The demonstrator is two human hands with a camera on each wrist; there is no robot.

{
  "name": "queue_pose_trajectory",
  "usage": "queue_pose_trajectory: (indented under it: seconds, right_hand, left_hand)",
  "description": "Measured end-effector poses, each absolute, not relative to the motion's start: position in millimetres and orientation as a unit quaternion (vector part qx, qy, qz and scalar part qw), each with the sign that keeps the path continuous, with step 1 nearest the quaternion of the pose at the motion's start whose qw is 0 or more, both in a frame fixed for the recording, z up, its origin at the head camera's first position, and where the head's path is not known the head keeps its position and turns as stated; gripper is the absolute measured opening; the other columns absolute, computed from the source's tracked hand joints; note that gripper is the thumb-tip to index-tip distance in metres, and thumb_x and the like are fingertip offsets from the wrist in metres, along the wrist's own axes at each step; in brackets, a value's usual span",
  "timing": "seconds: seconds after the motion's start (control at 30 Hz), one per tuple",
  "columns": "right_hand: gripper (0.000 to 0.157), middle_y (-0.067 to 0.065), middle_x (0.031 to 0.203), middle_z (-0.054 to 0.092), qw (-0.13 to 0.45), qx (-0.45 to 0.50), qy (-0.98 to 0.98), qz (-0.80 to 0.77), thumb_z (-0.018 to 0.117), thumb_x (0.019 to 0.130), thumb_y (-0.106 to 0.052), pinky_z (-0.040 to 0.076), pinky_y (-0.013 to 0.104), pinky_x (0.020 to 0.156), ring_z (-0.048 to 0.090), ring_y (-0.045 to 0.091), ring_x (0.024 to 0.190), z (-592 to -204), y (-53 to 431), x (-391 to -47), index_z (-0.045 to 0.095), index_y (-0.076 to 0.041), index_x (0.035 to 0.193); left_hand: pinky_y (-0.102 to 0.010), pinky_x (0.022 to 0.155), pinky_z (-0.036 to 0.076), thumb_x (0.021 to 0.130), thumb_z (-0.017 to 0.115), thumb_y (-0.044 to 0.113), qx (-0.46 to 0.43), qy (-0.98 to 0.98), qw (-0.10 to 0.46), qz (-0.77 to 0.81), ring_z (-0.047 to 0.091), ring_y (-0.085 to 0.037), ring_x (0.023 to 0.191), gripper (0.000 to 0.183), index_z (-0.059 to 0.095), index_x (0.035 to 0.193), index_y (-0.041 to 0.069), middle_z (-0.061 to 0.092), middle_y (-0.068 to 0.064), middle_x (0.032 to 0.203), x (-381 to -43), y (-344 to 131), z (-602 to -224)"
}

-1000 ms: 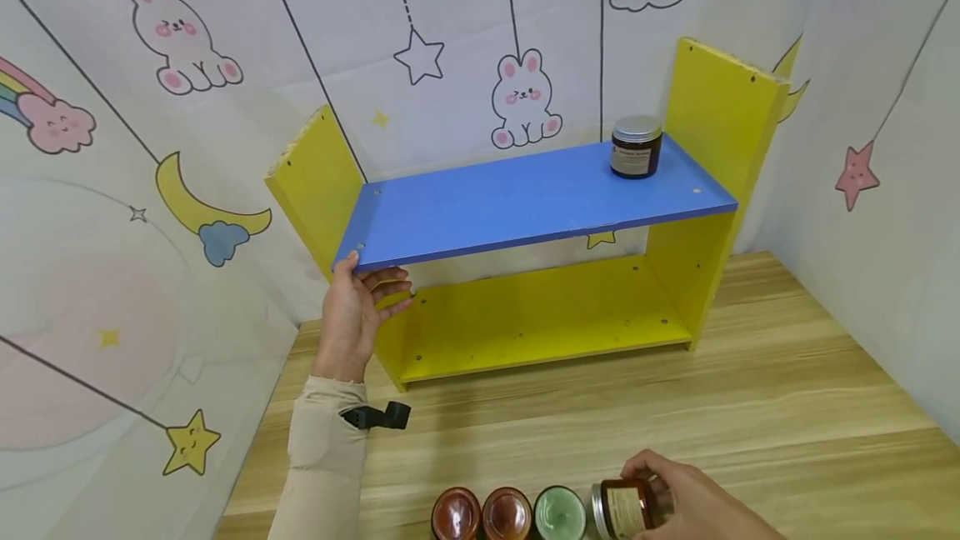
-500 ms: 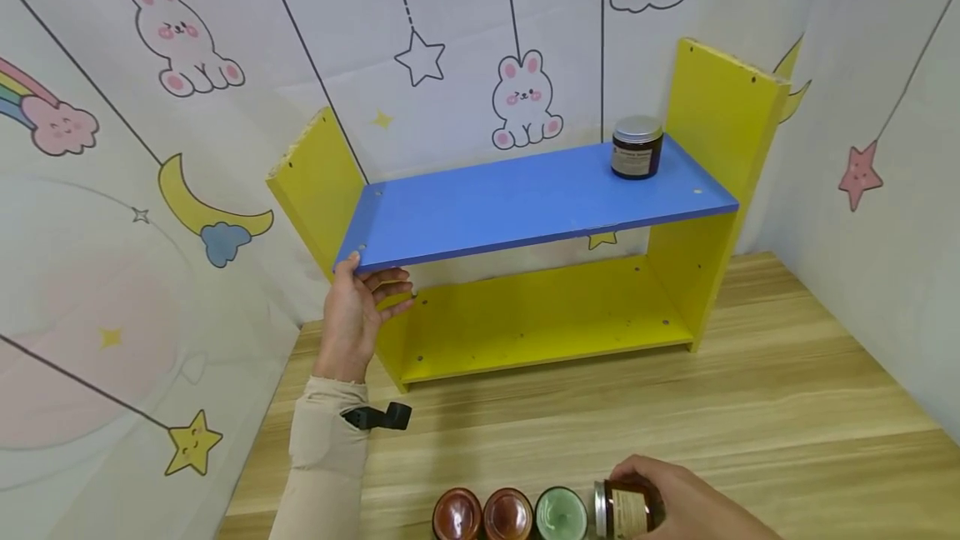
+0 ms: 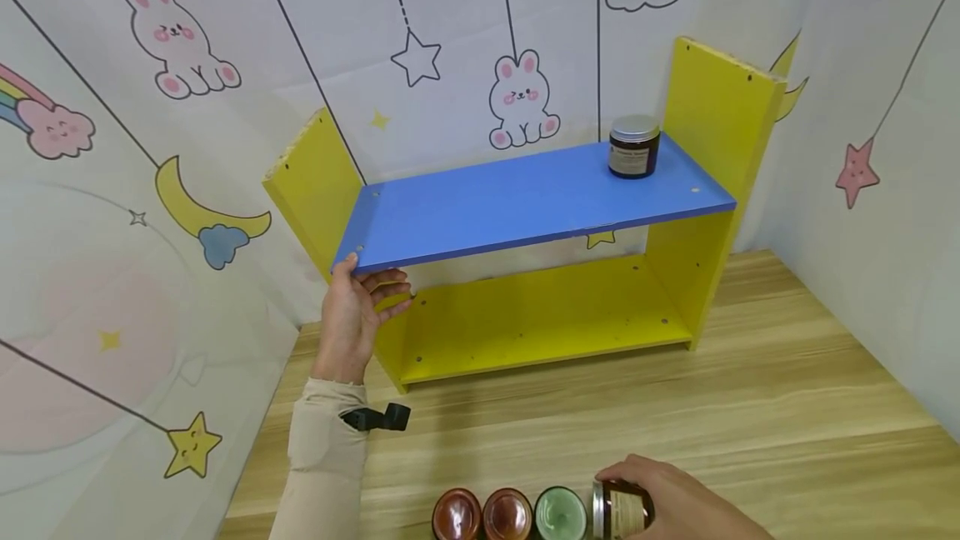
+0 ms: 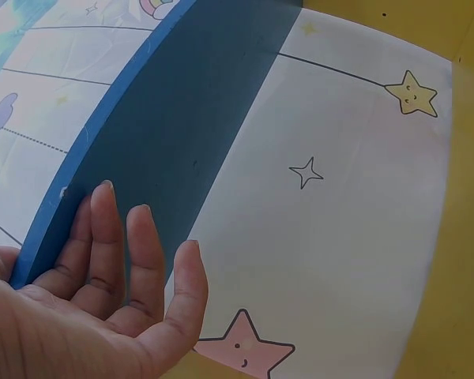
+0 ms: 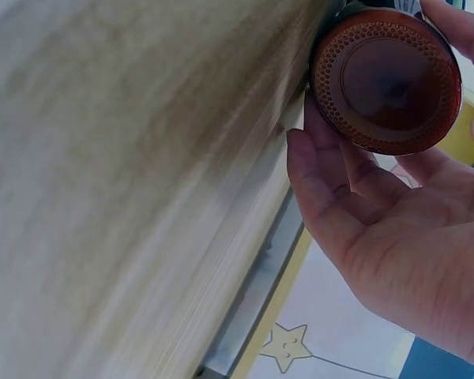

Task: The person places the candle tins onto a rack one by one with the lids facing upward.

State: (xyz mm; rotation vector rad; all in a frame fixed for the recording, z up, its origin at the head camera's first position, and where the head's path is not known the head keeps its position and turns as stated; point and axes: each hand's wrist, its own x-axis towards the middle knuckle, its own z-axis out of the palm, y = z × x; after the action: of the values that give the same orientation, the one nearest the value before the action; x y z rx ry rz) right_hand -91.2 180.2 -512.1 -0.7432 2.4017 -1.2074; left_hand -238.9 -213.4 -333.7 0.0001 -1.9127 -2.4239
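Note:
My left hand holds the front left corner of a blue shelf board, thumb on top and fingers underneath. In the left wrist view, the board's edge runs between the thumb and the spread fingers. Low in the head view, my right hand grips an amber glass jar with a silver lid and a beige label. This jar is tipped sideways, its lid toward a green jar. The right wrist view shows the jar's round base between thumb and fingers.
Two reddish-brown jars stand left of the green one at the table's near side. A dark, silver-lidded jar stands on the blue board's right end. Yellow side panels and a yellow bottom board frame the shelf on the wooden table.
My right hand has shifted slightly left around the tipped jar, with its fingers farther over the jar's upper side. My left hand keeps its place on the blue board.

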Motion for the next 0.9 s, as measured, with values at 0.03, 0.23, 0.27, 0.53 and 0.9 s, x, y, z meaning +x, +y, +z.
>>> queue_pose_trajectory:
  seconds: [0.03, 0.23, 0.27, 0.53, 0.9]
  right_hand:
    - [0.057, -0.017, 0.117, 0.064, 0.174, -0.261, 0.849, -0.426, 0.084, 0.081, -0.045, 0.051, 0.025, 0.085, 0.058, 0.0, 0.104, -512.3, 180.1, -90.7, 0.066, -0.021, 0.129]
    - [0.055, -0.019, 0.115, 0.064, 0.166, -0.254, 0.853, -0.425, 0.084, 0.08, -0.048, 0.05, 0.026, 0.086, 0.057, 0.001, 0.104, -511.6, 179.3, -88.0, 0.066, -0.026, 0.126]
    - [0.054, -0.02, 0.115, 0.064, 0.159, -0.258, 0.855, -0.421, 0.085, 0.079, -0.048, 0.05, 0.027, 0.086, 0.057, 0.001, 0.104, -511.6, 179.4, -88.1, 0.066, -0.027, 0.126]
    - [0.055, -0.018, 0.121, 0.064, 0.146, -0.266, 0.857, -0.415, 0.085, 0.08, -0.047, 0.049, 0.03, 0.088, 0.054, 0.001, 0.107, -513.4, 182.2, -91.0, 0.064, -0.031, 0.128]
    - [0.053, -0.01, 0.117, 0.069, 0.126, -0.308, 0.812, -0.48, 0.084, 0.083, -0.032, 0.051, 0.021, 0.087, 0.061, -0.001, 0.106, -519.2, 186.1, -89.9, 0.061, -0.019, 0.129]
  left_hand:
    - [-0.049, 0.095, 0.053, 0.11, 0.024, 0.044, 0.0, -0.619, 0.027, -0.785, 0.067, -0.02, 0.086, 0.047, 0.049, 0.133, 0.011, 0.071, 0.001, 0.091, -238.9, -213.4, -333.8]
    - [-0.05, 0.097, 0.052, 0.11, 0.024, 0.044, -0.001, -0.617, 0.025, -0.787, 0.067, -0.02, 0.086, 0.047, 0.05, 0.132, 0.011, 0.072, 0.0, 0.091, -239.3, -213.3, -334.1]
    - [-0.051, 0.098, 0.051, 0.11, 0.025, 0.044, 0.0, -0.617, 0.025, -0.787, 0.067, -0.02, 0.087, 0.047, 0.05, 0.132, 0.011, 0.072, 0.0, 0.091, -239.3, -213.2, -334.0]
    - [-0.05, 0.098, 0.051, 0.11, 0.025, 0.045, 0.006, -0.618, 0.025, -0.786, 0.067, -0.02, 0.087, 0.048, 0.05, 0.131, 0.011, 0.072, 0.0, 0.092, -239.3, -212.4, -333.3]
    - [-0.049, 0.096, 0.052, 0.11, 0.025, 0.045, 0.006, -0.614, 0.025, -0.789, 0.066, -0.02, 0.087, 0.048, 0.053, 0.127, 0.009, 0.071, 0.0, 0.091, -239.4, -212.6, -334.3]
